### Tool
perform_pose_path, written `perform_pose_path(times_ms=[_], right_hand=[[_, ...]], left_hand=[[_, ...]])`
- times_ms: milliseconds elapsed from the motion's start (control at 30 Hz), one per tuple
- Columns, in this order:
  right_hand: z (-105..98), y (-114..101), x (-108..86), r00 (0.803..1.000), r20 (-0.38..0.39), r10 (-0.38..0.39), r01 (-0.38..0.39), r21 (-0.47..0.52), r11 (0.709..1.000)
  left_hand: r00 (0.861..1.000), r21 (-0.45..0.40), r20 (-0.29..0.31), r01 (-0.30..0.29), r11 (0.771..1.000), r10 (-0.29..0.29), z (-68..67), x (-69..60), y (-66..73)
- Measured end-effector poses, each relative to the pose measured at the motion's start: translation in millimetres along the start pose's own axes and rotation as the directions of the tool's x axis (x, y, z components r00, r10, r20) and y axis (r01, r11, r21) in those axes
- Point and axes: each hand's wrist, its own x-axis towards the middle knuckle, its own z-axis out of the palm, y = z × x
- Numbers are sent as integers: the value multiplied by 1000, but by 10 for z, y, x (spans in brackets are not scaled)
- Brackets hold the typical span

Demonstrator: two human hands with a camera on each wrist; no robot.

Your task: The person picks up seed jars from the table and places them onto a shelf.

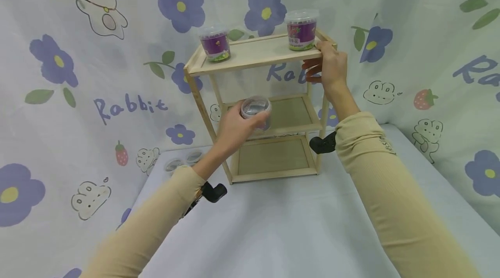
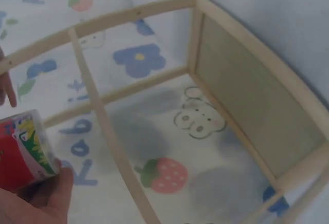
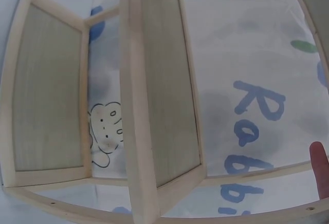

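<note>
The left hand (image 1: 236,125) is curled round a small plastic tub (image 1: 255,109), thumb on the near side and fingers on the far side. The tub is held up in front of the middle shelf (image 1: 293,113) of a wooden rack (image 1: 201,109). It is round and see-through, with a pale clear rim at the top and a greyish look inside; whether a lid is on it, I cannot tell. The left wrist view shows its label: bright red, beside a patch of green with yellow and white marks, and a strip of bare clear plastic at one end.

The right hand (image 1: 332,64) grips the rack at the front right corner of the top shelf (image 1: 255,52), its thumb side up by the edge and its other fingers bent below.

Just beside that hand, on the top shelf, stands a second tub (image 1: 301,31), clear-lidded, with a purple label, a red flower and green along the base. A third tub (image 1: 215,44), also purple and green, stands upright near the left end. The bottom shelf (image 1: 273,156) is a greenish panel in a pale frame. On the white table (image 1: 289,221), two round clear-topped containers (image 1: 173,165) sit left of the rack, partly behind the left forearm. A cloth (image 1: 129,126) printed with blue flowers and rabbits hangs behind.
</note>
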Motion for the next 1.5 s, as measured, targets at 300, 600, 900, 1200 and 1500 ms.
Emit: perform_pose_path(times_ms=[300, 600, 900, 1200, 1500], right_hand=[[-32, -2, 16, 1000, -12, 16, -15, 24, 1000], [33, 10, 1, 1000, -11, 2, -2, 31, 1000], [23, 9, -17, 1000, -13, -5, 5, -7, 1000], [5, 2, -14, 1000, -11, 12, -11, 29, 1000], [-2, -5, -11, 1000, 3, 24, -24, 85, 996]], left_hand=[[997, -185, -59, 40, 982, -52, 587, 552, 66], [980, -193, -95, 157, 969, -177, 1052, 758, 21], [969, -170, -89, 214, 962, -231, 1230, 799, 21], [952, -150, -137, 253, 956, -273, 1343, 769, 126], [942, -37, -186, 277, 960, -279, 1422, 747, 186]])
